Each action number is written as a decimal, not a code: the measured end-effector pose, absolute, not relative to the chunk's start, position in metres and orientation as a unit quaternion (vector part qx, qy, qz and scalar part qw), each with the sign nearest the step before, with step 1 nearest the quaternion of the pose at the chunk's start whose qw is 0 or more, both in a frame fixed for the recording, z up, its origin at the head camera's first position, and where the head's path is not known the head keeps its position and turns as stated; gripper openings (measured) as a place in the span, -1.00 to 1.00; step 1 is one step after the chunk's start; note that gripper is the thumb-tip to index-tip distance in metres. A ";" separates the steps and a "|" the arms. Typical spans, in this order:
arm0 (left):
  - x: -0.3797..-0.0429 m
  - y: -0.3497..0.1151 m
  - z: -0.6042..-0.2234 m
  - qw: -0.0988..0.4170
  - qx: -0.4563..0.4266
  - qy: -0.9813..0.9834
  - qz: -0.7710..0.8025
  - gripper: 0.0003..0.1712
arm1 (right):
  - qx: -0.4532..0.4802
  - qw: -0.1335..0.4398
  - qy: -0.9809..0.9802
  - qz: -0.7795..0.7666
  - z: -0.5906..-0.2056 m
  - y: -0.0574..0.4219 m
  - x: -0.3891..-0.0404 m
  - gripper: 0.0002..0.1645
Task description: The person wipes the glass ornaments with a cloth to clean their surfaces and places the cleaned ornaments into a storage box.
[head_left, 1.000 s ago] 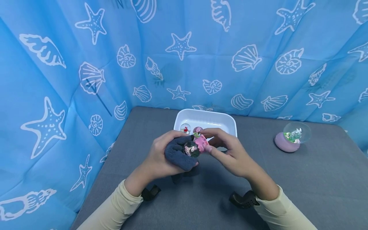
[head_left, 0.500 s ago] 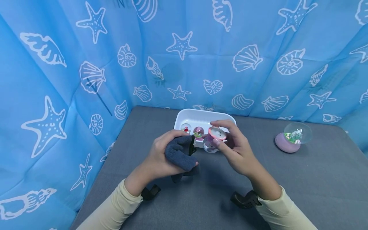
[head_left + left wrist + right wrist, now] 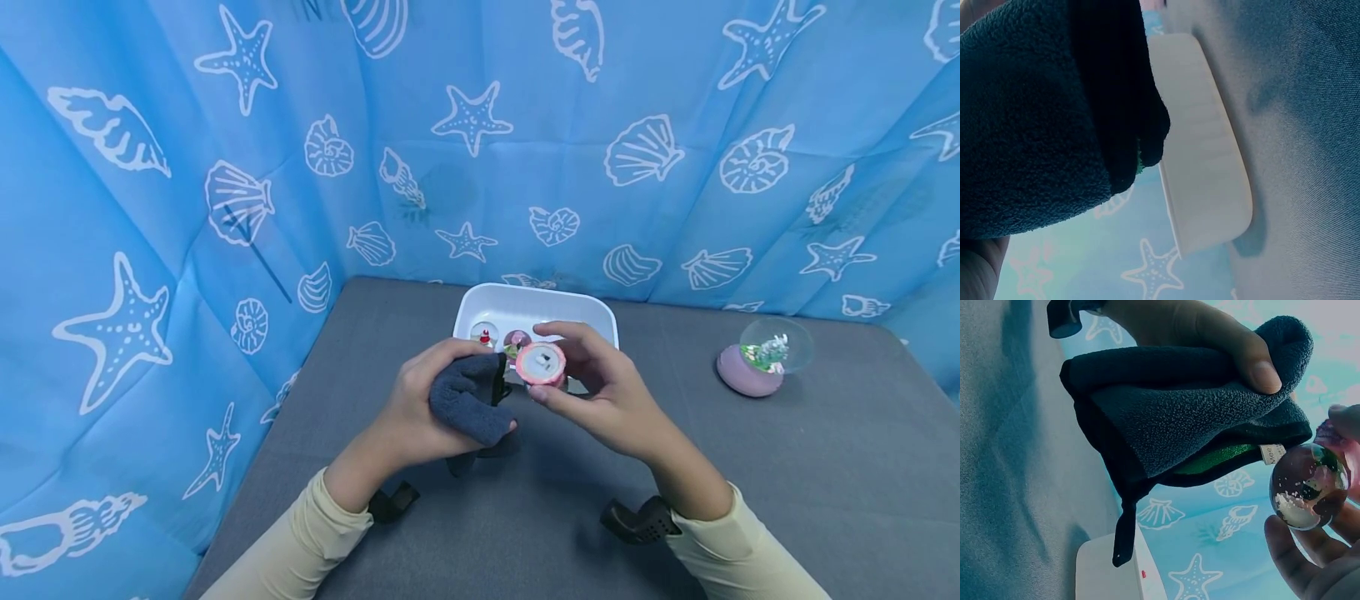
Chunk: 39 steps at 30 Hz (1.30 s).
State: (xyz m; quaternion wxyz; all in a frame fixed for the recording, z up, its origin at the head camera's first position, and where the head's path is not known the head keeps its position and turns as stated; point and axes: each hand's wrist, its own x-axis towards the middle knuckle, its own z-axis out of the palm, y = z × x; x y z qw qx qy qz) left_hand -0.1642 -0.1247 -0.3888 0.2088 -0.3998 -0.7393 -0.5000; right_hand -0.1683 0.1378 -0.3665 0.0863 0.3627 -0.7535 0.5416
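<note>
My left hand (image 3: 408, 412) grips a folded dark blue-grey cloth (image 3: 468, 404), the thumb pressing on it in the right wrist view. A bit of its green inner side and a white label show there. My right hand (image 3: 607, 387) pinches a small snow globe (image 3: 542, 364) by its pink base, the pale underside turned up to the head camera. In the right wrist view its clear ball (image 3: 1307, 487), with white flecks inside, is beside the cloth (image 3: 1172, 415). From the head camera the ball is hidden below the base.
A white tray (image 3: 588, 310) stands behind the hands, holding a small globe with a red figure (image 3: 484, 335) and a pinkish globe (image 3: 516, 340). A larger snow globe on a mauve base (image 3: 750, 372) lies tilted at the right. Blue curtain (image 3: 465, 192) borders the table.
The right hand drew the small globe away rightward from the cloth, turning its base up, then brought it partly back left. The left hand and cloth stayed nearly still.
</note>
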 end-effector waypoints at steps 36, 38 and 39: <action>-0.163 -0.121 -0.391 0.207 -0.402 -0.747 -0.487 -0.06 | 0.422 0.010 -0.739 0.524 -0.362 0.141 -0.163 -0.36; -0.163 -0.121 -0.391 0.205 -0.400 -0.749 -0.487 -0.04 | 0.423 0.021 -0.742 0.520 -0.362 0.141 -0.164 -0.34; -0.163 -0.121 -0.392 0.204 -0.399 -0.750 -0.487 -0.04 | 0.422 0.027 -0.743 0.518 -0.362 0.141 -0.164 -0.33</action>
